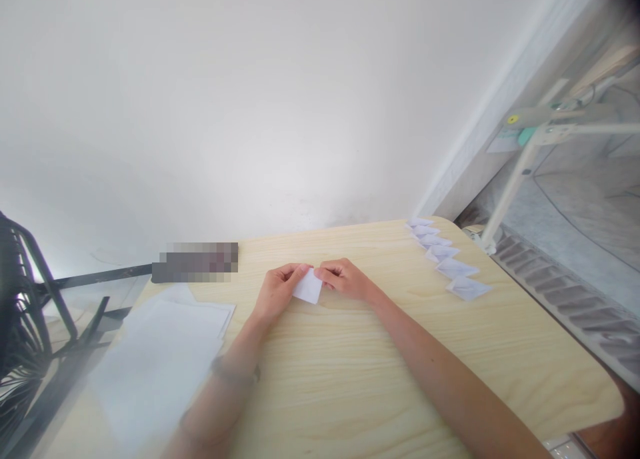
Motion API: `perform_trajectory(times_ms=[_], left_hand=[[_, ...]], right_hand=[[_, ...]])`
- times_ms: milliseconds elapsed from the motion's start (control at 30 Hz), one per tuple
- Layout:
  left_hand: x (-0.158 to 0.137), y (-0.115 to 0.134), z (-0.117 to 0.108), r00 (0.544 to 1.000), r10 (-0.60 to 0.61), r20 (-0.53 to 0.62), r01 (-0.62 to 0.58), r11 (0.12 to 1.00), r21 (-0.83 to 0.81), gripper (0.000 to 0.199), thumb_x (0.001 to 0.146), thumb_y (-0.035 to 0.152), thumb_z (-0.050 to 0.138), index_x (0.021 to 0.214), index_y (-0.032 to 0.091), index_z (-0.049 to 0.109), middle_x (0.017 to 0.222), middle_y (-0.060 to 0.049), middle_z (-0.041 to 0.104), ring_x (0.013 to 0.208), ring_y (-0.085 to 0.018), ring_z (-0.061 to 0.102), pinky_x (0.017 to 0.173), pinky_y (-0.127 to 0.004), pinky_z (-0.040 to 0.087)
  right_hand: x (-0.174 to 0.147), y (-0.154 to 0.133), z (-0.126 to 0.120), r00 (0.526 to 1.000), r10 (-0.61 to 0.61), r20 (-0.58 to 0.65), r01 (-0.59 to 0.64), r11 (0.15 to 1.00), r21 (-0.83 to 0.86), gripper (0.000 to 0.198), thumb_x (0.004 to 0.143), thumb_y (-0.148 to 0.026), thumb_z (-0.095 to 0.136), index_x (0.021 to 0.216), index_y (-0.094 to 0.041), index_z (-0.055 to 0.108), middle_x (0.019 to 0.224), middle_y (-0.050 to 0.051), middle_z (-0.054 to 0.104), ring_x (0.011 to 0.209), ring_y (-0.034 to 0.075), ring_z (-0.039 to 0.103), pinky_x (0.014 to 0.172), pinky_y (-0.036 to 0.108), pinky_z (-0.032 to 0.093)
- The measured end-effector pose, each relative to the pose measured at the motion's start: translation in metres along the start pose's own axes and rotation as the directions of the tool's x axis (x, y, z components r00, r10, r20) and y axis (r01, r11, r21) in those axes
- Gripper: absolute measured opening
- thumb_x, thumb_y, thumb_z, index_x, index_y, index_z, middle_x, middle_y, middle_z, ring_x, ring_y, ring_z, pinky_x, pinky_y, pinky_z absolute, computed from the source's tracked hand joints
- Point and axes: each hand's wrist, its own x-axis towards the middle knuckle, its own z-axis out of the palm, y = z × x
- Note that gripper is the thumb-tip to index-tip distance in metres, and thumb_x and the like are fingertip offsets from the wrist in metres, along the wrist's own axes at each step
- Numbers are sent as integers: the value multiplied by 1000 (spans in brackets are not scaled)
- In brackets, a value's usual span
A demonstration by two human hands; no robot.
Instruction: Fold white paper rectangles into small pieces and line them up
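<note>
From my remote view, a dark oblong item point(195, 262) at the table's far left is masked by coarse pixel blocks, so I cannot tell what it is. The near end of a loose stack of thin white paper sheets point(160, 352) on the left melts into blur. A dark band point(235, 371) around the left forearm is smeared, and both forearms run out of view at the bottom. A black chair-like frame point(43, 279) is cut off at the left edge.

In the middle of the pale, wood-grained table point(330, 386), the left hand point(280, 289) is closed to a narrow pinch, its thumb on top of a small, flat piece of folded white paper point(308, 288). The right hand point(349, 279), fingers curled in, pinches the paper's far right corner. The fingertips beneath the paper are hidden from me.

Towards the far right, a row of pointed, folded white paper shapes point(443, 252) runs from far to near; the farthest overlap, and I cannot count them surely. Behind the table rises a plain white wall point(275, 112). Beyond its right edge stands a white metal frame point(515, 186), its details soft.
</note>
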Motion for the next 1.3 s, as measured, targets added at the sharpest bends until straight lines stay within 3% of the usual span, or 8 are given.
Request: perform_trajectory(times_ms=[100,200,333,567,800,967,1167,1300], left_hand=[[-1,2,0,998,1,69,2,999,-45,38,71,42,57,95,14,64,82,-5,66,74,-17,57,65,-25,44],[-2,3,-1,989,-16,145,27,997,-79,36,72,42,56,93,14,65,83,-6,66,79,-20,58,71,-28,46],[-2,3,-2,984,-51,171,76,987,-139,36,72,43,56,88,13,67,82,-7,67,80,-21,59,72,-30,46],[-1,-2,-2,985,-75,158,110,967,-229,41,73,47,53,87,11,67,79,-10,67,74,-21,61,70,-33,46],[0,-3,-2,1000,9,22,-7,996,-91,28,70,38,60,86,16,66,79,-3,66,69,-14,57,62,-22,42],[0,-7,-6,999,-17,48,23,992,-125,27,71,37,59,82,14,66,74,-3,66,64,-13,55,58,-22,41],[1,-5,-3,1000,-23,9,24,989,-146,33,68,37,62,93,15,65,82,-5,67,73,-16,58,66,-25,44],[0,0,-2,993,-73,96,82,992,-96,34,65,36,64,91,13,66,79,-4,66,76,-17,58,70,-28,47]], right_hand=[[1,2,0,997,17,-81,-14,999,40,40,83,-44,37,53,-16,41,52,-3,42,48,7,37,47,21,29],[2,4,0,987,12,-163,-8,1000,27,41,83,-43,37,53,-16,41,51,-3,40,47,7,35,47,21,28],[2,4,1,989,12,-151,-7,1000,30,38,83,-41,38,55,-16,41,52,-3,39,47,7,34,47,21,28],[2,3,-1,990,7,-139,-1,999,40,38,82,-41,38,53,-17,38,52,-4,37,47,7,33,48,21,27],[0,2,0,996,19,-86,-18,1000,16,36,80,-39,42,52,-16,40,51,-3,39,47,7,33,47,22,26],[-1,1,1,999,6,-53,-7,1000,-13,35,81,-39,41,54,-16,43,52,-3,41,48,7,35,47,21,27],[1,6,2,991,11,-131,-11,1000,-2,37,81,-41,40,54,-16,42,51,-3,41,46,7,36,46,21,28],[3,9,2,979,7,-206,-12,1000,-24,37,82,-42,39,55,-16,42,51,-4,40,46,7,35,46,21,28]])
